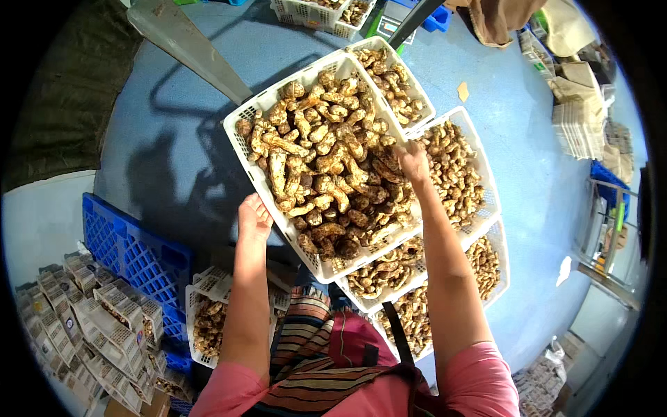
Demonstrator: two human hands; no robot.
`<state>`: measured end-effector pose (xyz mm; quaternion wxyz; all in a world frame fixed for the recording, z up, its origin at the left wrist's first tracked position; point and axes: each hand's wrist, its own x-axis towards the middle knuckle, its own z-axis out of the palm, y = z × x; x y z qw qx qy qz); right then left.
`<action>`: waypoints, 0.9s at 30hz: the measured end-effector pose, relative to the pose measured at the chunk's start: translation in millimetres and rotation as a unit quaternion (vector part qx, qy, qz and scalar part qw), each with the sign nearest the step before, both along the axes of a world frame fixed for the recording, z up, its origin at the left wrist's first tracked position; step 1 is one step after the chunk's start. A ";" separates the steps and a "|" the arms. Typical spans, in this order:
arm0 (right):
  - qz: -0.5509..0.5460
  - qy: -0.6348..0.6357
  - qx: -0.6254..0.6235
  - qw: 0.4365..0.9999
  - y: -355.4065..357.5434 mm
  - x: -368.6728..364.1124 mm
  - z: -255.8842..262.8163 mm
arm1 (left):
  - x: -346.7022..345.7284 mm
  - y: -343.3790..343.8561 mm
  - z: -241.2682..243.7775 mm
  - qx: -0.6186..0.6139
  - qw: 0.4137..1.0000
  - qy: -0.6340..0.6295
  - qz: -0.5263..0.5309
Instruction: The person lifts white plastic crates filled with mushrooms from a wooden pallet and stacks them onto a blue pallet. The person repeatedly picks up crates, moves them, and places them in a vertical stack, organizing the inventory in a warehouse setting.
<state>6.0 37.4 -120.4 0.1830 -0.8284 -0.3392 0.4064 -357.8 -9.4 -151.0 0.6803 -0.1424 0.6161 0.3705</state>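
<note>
Before me a large white perforated plastic basket [242, 136] is piled with brown-and-cream mushrooms [312, 140]. My left hand [255, 218] is at the basket's left side, palm up with the fingertips by its wall; whether they bear on it is unclear. On the far right side, my right hand [414, 159] grips the basket's rim, the fingers partly hidden. Smaller mushrooms fill a white basket [487, 172] right of that hand, and another mushroom basket [424, 94] stands beyond. Further filled baskets lie partly beneath the large one and my right forearm.
Blue plastic pallets [136, 255] lean at the left near many stacked baskets [112, 333]. A grey metal post [193, 49] rises beyond the large basket. More mushroom baskets [312, 14] and a scale [398, 26] stand at the top; sacks and stacked baskets [578, 122] line the right.
</note>
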 end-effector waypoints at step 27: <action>-0.139 0.086 0.078 0.984 21.2 5.0 5.0 | 7.0 0.2 -30.9 0.034 0.984 -0.115 0.133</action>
